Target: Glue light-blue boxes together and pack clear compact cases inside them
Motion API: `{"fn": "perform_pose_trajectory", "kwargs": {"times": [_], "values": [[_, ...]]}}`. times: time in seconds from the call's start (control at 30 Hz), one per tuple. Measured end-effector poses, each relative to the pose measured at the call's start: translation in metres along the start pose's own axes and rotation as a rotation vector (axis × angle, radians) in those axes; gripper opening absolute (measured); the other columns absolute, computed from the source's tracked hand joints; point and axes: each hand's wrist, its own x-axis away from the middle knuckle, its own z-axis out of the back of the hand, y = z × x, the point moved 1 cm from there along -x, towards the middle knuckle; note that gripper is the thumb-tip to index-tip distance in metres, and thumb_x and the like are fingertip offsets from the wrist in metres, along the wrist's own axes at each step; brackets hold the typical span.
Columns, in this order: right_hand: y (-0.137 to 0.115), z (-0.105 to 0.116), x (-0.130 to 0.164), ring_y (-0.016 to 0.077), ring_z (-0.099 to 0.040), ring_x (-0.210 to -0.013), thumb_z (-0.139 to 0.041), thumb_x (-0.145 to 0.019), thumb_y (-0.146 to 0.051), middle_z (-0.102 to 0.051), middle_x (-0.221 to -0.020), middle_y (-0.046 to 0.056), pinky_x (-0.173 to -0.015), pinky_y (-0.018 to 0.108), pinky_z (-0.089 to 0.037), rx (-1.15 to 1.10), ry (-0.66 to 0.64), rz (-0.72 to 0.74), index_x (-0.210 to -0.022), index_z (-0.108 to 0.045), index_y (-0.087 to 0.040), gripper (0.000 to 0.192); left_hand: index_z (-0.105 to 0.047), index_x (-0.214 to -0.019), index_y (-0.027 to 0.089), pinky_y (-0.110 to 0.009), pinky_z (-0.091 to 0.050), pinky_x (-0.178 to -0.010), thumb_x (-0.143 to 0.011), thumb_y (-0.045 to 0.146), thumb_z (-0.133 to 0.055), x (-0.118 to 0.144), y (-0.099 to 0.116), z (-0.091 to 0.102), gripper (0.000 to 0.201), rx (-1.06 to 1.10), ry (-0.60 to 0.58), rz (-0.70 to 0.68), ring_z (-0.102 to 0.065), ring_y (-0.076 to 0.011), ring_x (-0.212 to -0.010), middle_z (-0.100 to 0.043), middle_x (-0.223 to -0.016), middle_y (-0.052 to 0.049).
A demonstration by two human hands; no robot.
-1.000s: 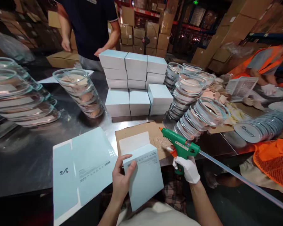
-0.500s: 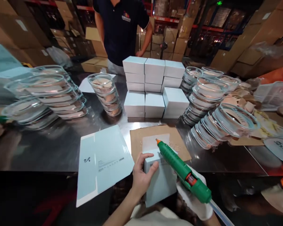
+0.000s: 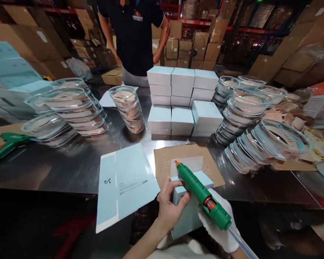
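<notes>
My left hand (image 3: 171,205) grips the near left edge of a light blue box (image 3: 187,212), thumb and fingers around its corner. In my right hand (image 3: 218,219), which wears a white glove, is a green glue gun (image 3: 199,192) with a clear glue stick trailing from its back. The gun's orange tip is over the left part of the box's pale open flap (image 3: 190,163). Beneath the flap lies a piece of brown cardboard (image 3: 162,154) with crumbs on it. A flat light blue printed sheet (image 3: 126,183) rests left of the box, overhanging the table edge.
White boxes (image 3: 182,97) are stacked at the table's back. Stacks of clear round containers stand left (image 3: 70,111), mid-left (image 3: 128,108) and right (image 3: 270,140). A second green glue gun (image 3: 12,142) lies far left. A person (image 3: 135,39) stands across the metal table (image 3: 78,165).
The glue gun's tip has moved left along the flap. The camera view has shifted left, bringing more of the second glue gun into sight. My left hand still holds the box.
</notes>
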Motion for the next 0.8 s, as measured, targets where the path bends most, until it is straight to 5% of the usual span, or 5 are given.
{"fn": "perform_pose_trajectory", "kwargs": {"times": [0.1, 0.3, 0.5, 0.7, 0.8], "values": [[0.011, 0.008, 0.007, 0.0225, -0.073, -0.072, -0.071, -0.083, -0.029, -0.075, -0.086, 0.004, -0.067, 0.032, -0.063, 0.000, 0.011, -0.019, -0.094, -0.070, -0.024, 0.012, -0.076, -0.099, 0.028, -0.050, -0.041, -0.114, -0.087, 0.054, -0.075, 0.001, -0.001, 0.002, 0.029, 0.001, 0.007, 0.035, -0.065, -0.0322, -0.117, -0.076, -0.104, -0.006], [0.045, 0.028, 0.018, 0.0219, -0.061, -0.052, -0.082, -0.071, -0.041, -0.067, -0.064, 0.002, -0.051, 0.034, -0.056, -0.219, 0.158, -0.580, -0.083, -0.070, -0.024, 0.024, -0.075, -0.097, 0.026, -0.033, -0.051, -0.089, -0.087, 0.051, -0.076, -0.002, 0.001, 0.012, 0.027, 0.044, 0.052, 0.053, -0.066, -0.0249, -0.099, -0.069, -0.098, -0.004], [0.074, 0.020, -0.027, 0.0158, -0.048, -0.040, -0.073, -0.075, -0.060, -0.061, -0.054, 0.000, -0.038, 0.028, -0.036, -0.489, 0.067, -0.853, -0.097, -0.078, -0.017, 0.048, -0.072, -0.097, 0.023, -0.031, -0.050, -0.080, -0.084, 0.060, -0.076, -0.007, -0.003, 0.023, 0.039, 0.135, 0.043, 0.147, -0.062, -0.0226, -0.088, -0.065, -0.095, -0.004], [0.098, 0.028, -0.054, 0.0138, -0.047, -0.036, -0.072, -0.079, -0.061, -0.054, -0.044, -0.003, -0.041, 0.024, -0.039, -0.422, 0.017, -0.825, -0.062, -0.066, -0.022, 0.043, -0.070, -0.097, 0.023, -0.030, -0.050, -0.076, -0.083, 0.065, -0.075, -0.009, 0.001, 0.031, 0.044, 0.169, 0.039, 0.173, -0.061, -0.0226, -0.086, -0.064, -0.092, -0.003], [0.079, 0.034, -0.058, 0.0133, -0.056, -0.048, -0.084, -0.074, -0.051, -0.063, -0.054, -0.003, -0.050, 0.022, -0.045, -0.343, 0.116, -0.728, -0.072, -0.073, -0.023, 0.030, -0.069, -0.094, 0.022, -0.029, -0.049, -0.071, -0.081, 0.068, -0.075, -0.011, 0.003, 0.030, 0.047, 0.194, -0.010, 0.173, -0.060, -0.0211, -0.080, -0.061, -0.088, -0.003]]}}
